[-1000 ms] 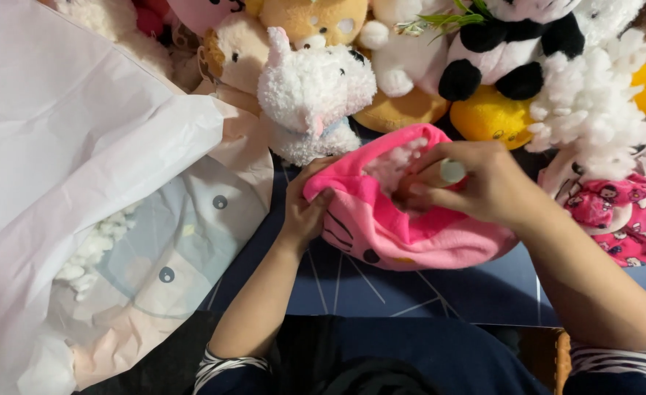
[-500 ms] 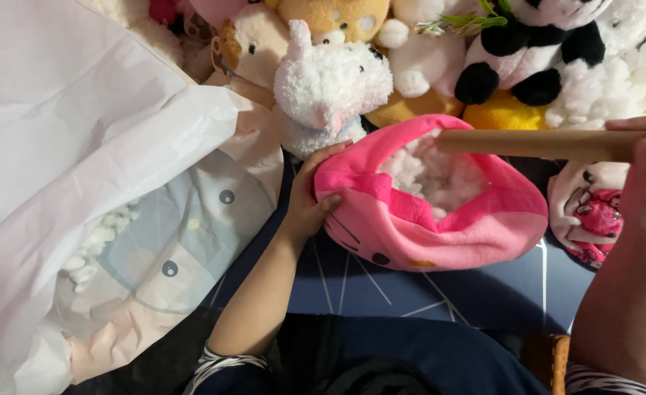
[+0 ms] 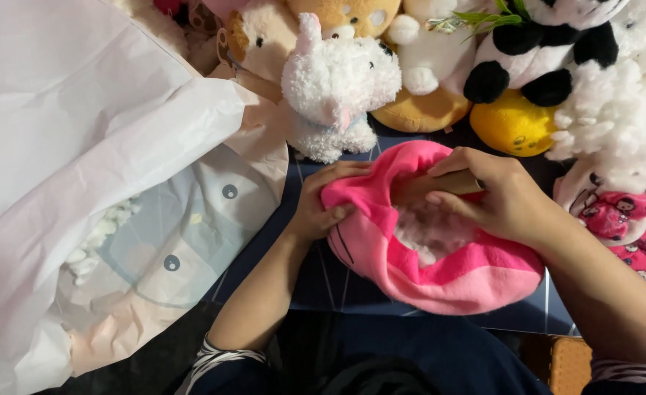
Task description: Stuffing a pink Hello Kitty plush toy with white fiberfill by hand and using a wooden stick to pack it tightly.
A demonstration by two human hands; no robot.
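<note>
Here, a pink plush shell (image 3: 440,278) lies on the dark blue surface (image 3: 337,281) directly before the person, its opening turned upward and showing white stuffing (image 3: 429,230) inside. The left hand (image 3: 323,205) grips the left rim of the shell, thumb and fingers pinching the pink fabric at the edge of the opening. The right hand (image 3: 502,197) rests over the upper right rim of the shell, its fingers curled closed around a tan stick (image 3: 440,184) whose end points into the opening; how far the stick goes into the stuffing cannot be told. Just beyond the shell, past its far rim, sits a fluffy white plush animal (image 3: 337,88), near but not touching it. Farther beyond the shell runs a row of other soft toys: a beige bear (image 3: 261,47), a black-and-white panda (image 3: 550,44), a yellow round toy (image 3: 513,124) and a tan toy (image 3: 425,110). To the right of the shell lie a shaggy white toy (image 3: 608,124) and a pink printed fabric piece (image 3: 630,223), the latter just beside the right forearm. To the left of the shell, a large white plastic bag (image 3: 81,146) spreads open, with pale unstuffed plush skins bearing dark round eyes (image 3: 169,241) lying in its mouth. Striped sleeve cuffs (image 3: 220,358) show at the lower edge, nearer the person than the shell.
</note>
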